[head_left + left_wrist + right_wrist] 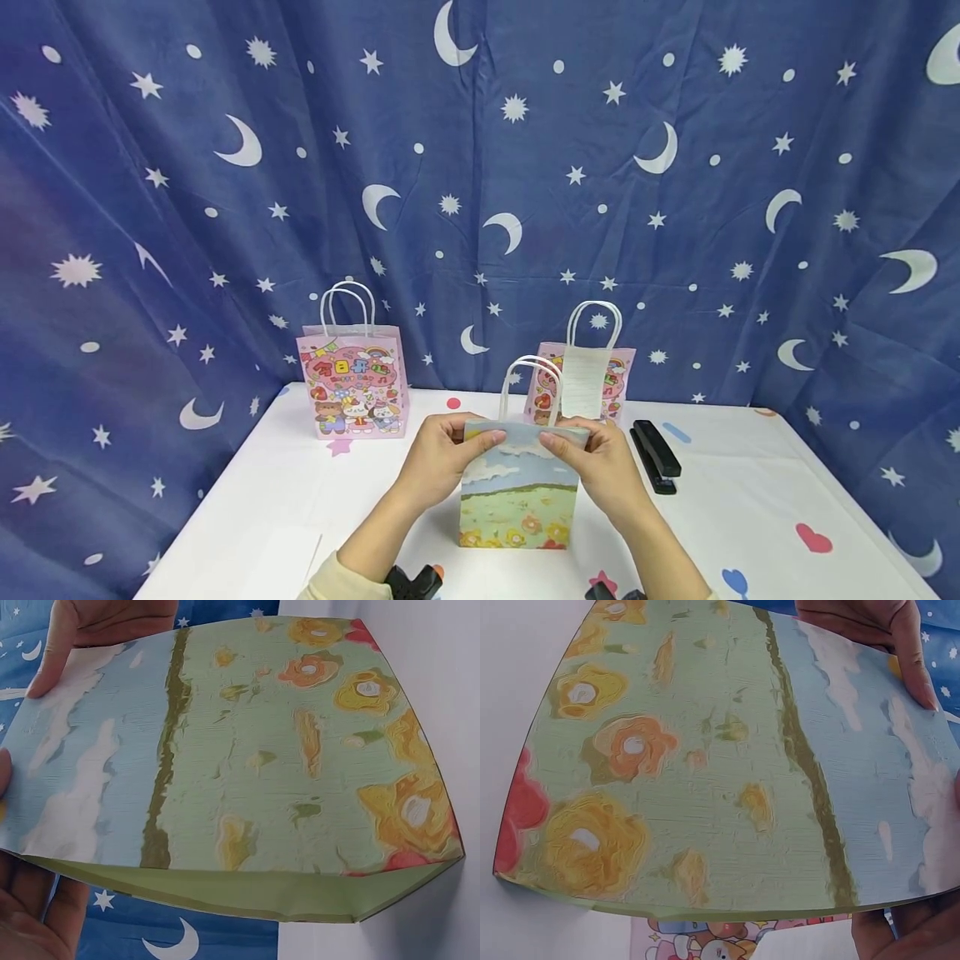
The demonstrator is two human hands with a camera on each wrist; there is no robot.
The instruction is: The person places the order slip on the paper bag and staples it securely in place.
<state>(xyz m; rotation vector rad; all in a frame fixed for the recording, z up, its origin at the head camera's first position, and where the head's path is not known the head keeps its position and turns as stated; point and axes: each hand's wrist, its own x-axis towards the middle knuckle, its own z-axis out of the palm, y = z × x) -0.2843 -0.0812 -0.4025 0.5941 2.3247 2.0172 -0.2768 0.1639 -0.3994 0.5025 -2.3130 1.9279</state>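
Observation:
A small paper gift bag [517, 500] stands upright at the near middle of the table, printed with blue sky, clouds and a flowery meadow. Two white handles rise from its top. My left hand [438, 458] pinches the top left corner, thumb on the front and fingers behind. At the top right corner my right hand [600, 462] pinches the bag the same way. In the left wrist view the meadow bag [247, 750] shows its pale green side panel. The right wrist view has the bag's printed front [705, 765] close up, flowers toward the left.
A pink cartoon gift bag [352, 383] stands at the back left. Another pink bag [618, 379] is behind my right hand, with a lined paper [584, 382] at its front. A black stapler [656, 454] lies to the right on the white table [750, 500]. A star-patterned curtain [480, 208] hangs behind.

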